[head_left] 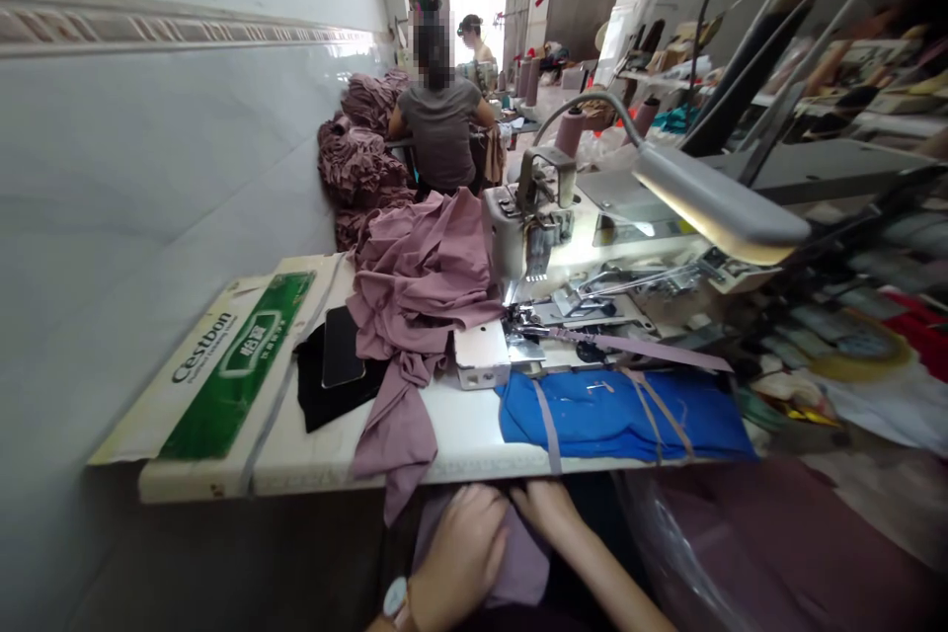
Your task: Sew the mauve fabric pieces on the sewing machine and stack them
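Note:
Below the table's front edge, a piece of mauve fabric [522, 568] lies over my lap. My left hand [466, 538], with a watch [395, 598] at its wrist, has its fingers curled closed on the fabric. Close beside it on the right, my right hand [546, 506] grips the fabric's upper edge, its fingertips partly hidden. Above the hands stands a sewing machine [511, 232], with a mauve strip [659, 352] running out to the right from its needle area. A heap of mauve fabric [426, 262] is bunched left of the machine, one end hanging over the edge.
On the white table [318, 459] lie a phone [344, 348] on black cloth and a green-and-white Cestbon carton sheet [237, 365]. Blue cloth [592, 415] is tied along the front edge. A lamp [718, 202] overhangs the machine. Ahead, a person [440, 133] sits with their back turned.

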`<action>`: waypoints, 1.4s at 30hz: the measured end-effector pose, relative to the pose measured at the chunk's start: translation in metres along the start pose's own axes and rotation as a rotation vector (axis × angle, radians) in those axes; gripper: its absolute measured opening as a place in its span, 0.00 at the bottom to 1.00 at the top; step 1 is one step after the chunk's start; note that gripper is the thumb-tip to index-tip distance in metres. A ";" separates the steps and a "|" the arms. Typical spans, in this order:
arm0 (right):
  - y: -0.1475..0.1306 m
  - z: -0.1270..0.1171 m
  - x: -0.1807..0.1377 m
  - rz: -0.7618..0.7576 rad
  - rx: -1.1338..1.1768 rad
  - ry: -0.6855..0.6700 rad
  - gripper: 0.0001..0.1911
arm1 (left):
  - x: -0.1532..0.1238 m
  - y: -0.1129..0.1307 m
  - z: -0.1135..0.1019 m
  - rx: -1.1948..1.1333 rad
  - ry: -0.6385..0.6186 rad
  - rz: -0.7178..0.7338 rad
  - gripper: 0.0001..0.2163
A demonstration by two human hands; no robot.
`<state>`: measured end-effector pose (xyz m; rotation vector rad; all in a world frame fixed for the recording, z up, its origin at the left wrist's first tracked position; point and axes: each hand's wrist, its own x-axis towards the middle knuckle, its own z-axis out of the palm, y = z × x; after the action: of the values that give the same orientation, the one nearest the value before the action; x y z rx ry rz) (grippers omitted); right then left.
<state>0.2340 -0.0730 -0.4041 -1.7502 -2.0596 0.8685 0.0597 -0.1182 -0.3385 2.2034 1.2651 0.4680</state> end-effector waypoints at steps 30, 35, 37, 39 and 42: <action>-0.090 -0.126 0.001 -0.155 1.161 -0.050 0.22 | 0.088 0.051 -0.147 -1.126 0.140 -0.146 0.06; -0.101 -0.131 0.011 -0.178 1.012 0.094 0.14 | 0.100 0.047 -0.143 -1.319 0.108 -0.175 0.10; -0.101 -0.132 0.016 -0.185 0.918 0.191 0.11 | 0.106 0.047 -0.142 -1.301 0.144 -0.142 0.11; -0.102 -0.132 0.022 -0.174 0.878 0.283 0.10 | 0.111 0.046 -0.141 -1.230 0.195 -0.116 0.11; -0.103 -0.133 0.031 -0.153 0.848 0.399 0.08 | 0.117 0.043 -0.143 -1.068 0.231 -0.116 0.14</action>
<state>0.2247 -0.0175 -0.2423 -1.1529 -1.2589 1.0296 0.0693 0.0070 -0.1965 1.1874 0.8974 1.0676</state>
